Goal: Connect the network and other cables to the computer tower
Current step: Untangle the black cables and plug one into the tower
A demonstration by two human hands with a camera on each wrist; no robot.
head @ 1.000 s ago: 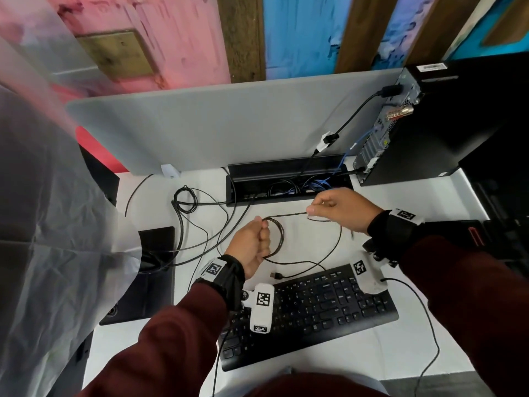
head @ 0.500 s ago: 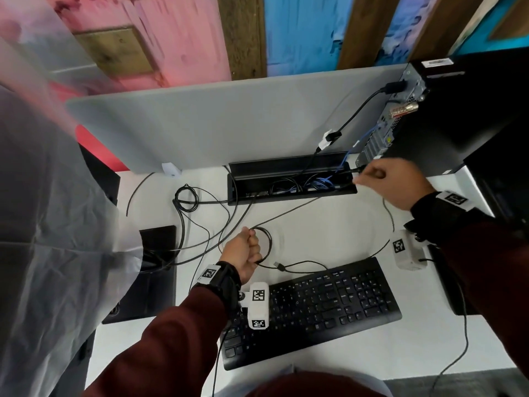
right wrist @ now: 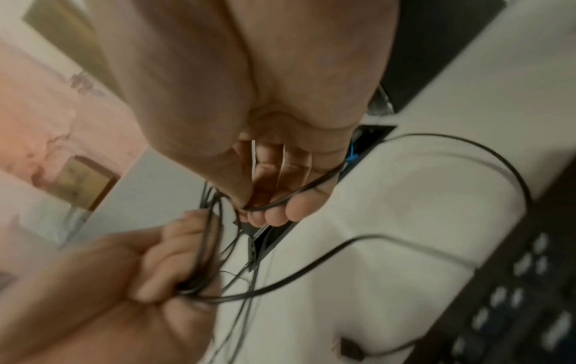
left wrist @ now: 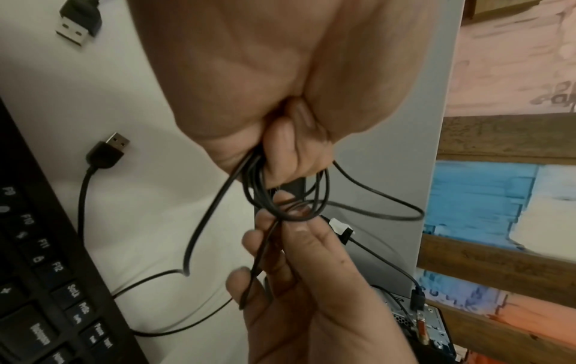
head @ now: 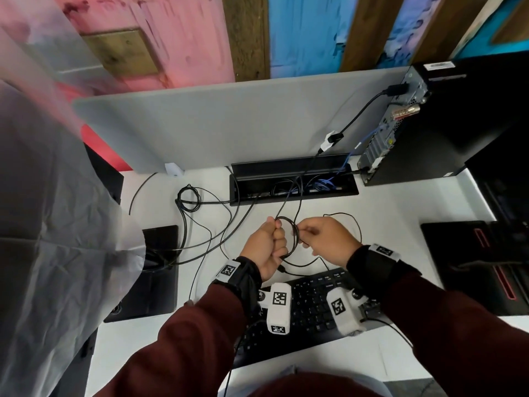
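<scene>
Fingers (left wrist: 280,157) of the left hand (head: 266,247) are curled tight round a small coil of thin black cable (head: 287,239), holding the loops together. At three o'clock from it, touching the same coil, the right hand (head: 326,242) pinches one strand (right wrist: 280,202) between thumb and fingertips, as if feeding or freeing a turn. Slack from the coil trails over the white tabletop (head: 400,202) to a loose USB plug (left wrist: 109,152) lying beside the keyboard (head: 309,310). The computer tower (head: 446,133) stands at two o'clock, its rear ports facing the hands, with a black lead and a blue network cable (head: 369,138) already reaching it. The step in hand looks like untangling this cable; next, the plug end must be picked up and carried to a free port.
</scene>
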